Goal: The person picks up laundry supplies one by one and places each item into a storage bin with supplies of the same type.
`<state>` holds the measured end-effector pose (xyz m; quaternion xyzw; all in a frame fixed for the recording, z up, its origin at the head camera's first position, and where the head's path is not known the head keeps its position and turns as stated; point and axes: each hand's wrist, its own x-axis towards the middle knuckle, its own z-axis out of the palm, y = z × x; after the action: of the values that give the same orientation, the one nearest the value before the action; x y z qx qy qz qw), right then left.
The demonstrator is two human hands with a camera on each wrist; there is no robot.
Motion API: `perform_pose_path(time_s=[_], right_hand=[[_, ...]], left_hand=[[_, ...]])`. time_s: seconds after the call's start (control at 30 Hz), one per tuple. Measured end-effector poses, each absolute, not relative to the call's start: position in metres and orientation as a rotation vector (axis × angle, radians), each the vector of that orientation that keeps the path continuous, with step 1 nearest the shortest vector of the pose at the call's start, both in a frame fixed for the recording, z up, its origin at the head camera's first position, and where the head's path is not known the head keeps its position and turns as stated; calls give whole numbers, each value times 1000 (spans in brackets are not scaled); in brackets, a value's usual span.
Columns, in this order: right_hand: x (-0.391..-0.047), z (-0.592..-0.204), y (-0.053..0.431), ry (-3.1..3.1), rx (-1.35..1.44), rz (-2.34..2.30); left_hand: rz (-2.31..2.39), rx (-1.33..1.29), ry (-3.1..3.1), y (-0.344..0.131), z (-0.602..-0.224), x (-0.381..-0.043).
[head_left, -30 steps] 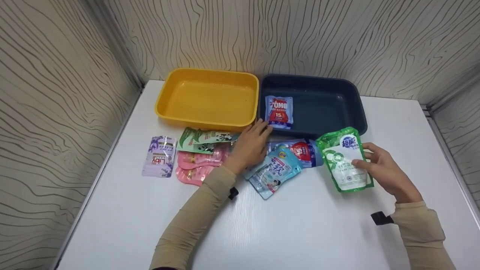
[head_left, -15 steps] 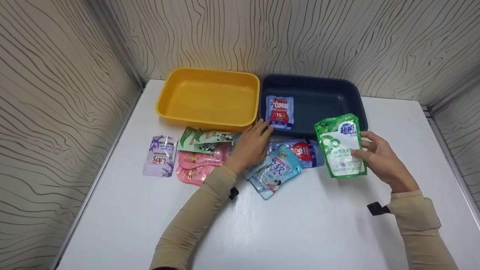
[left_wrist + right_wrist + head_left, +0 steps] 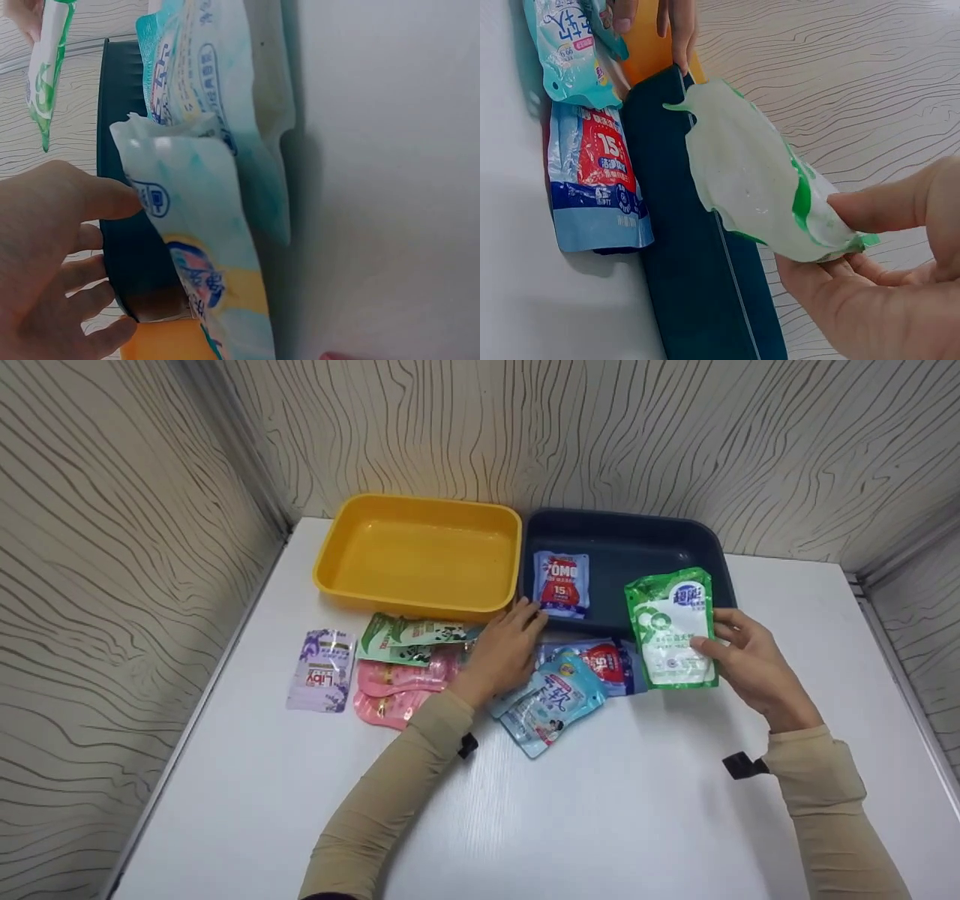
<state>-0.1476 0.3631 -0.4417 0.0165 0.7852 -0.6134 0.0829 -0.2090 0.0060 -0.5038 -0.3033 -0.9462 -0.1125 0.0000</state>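
Note:
My right hand (image 3: 757,667) pinches a green and white detergent pouch (image 3: 671,634) by its right side, thumb in front. The pouch hangs upright over the front rim of the dark blue bin (image 3: 630,532). In the right wrist view its bottom end (image 3: 742,172) faces the camera. My left hand (image 3: 504,652) reaches over the pouches, its fingers extended to the blue bin's front left corner. Below that hand lies a light blue pouch (image 3: 551,705), partly on a blue and red pouch (image 3: 619,667). In the left wrist view the thumb lies right at a pale blue pouch (image 3: 202,225).
An OMO pouch (image 3: 561,585) lies at the left inside the dark blue bin. Beside that bin stands a yellow bin (image 3: 420,604). Green pouches (image 3: 394,641) overlap pink pouches (image 3: 390,709) in front, with a purple Liby pouch (image 3: 322,671) farther left. Patterned walls stand behind.
My right hand has carried the green and white pouch up and slightly left, from in front of the dark blue bin to over its front rim. The left hand has stayed in place.

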Motion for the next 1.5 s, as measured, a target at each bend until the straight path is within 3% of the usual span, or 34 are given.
perform_pose_path(time_s=[1.5], right_hand=[[-225, -446, 327, 1981, 389, -2220]], left_hand=[[-355, -952, -2933, 6, -508, -211]])
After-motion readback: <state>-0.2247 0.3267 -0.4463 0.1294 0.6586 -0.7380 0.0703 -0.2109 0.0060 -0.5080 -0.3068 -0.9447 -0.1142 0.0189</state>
